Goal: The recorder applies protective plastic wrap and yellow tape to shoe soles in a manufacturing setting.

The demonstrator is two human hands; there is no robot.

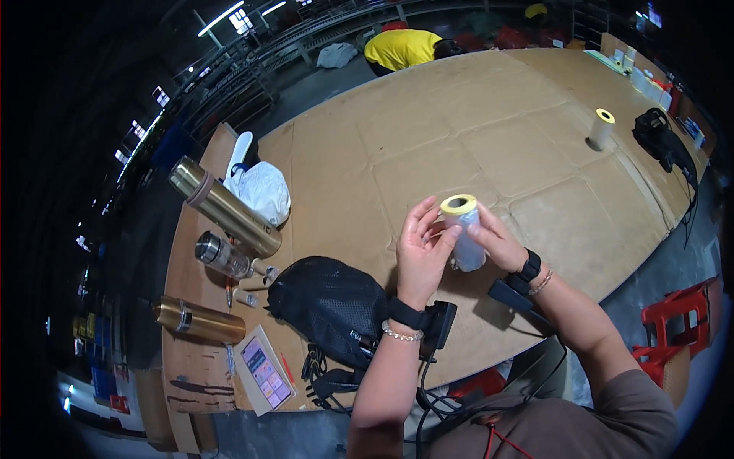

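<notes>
Above the near part of the cardboard-covered table (pixel 382 195), a roll of labels (pixel 469 249) stands upright between my hands. Its top shows a yellow rim around a dark hollow core, and its side looks wrapped in clear plastic film. My left hand (pixel 425 249) holds the roll from the left, fingers up behind it and thumb across its front. From the right, my right hand (pixel 495 239) grips the roll with the thumb pressed on the wrap. Black straps with small boxes are on both wrists. Another yellow-topped roll (pixel 602 130) stands at the far right.
On the left are gold flasks (pixel 229 214), a clear bottle (pixel 222 255), a white plastic bag (pixel 261 195), a black mesh bag (pixel 329 306) and a phone (pixel 266 371). A black bag with cable (pixel 659 138) lies far right. Red stools (pixel 677 321) stand at right; a person in yellow (pixel 405 50) bends beyond.
</notes>
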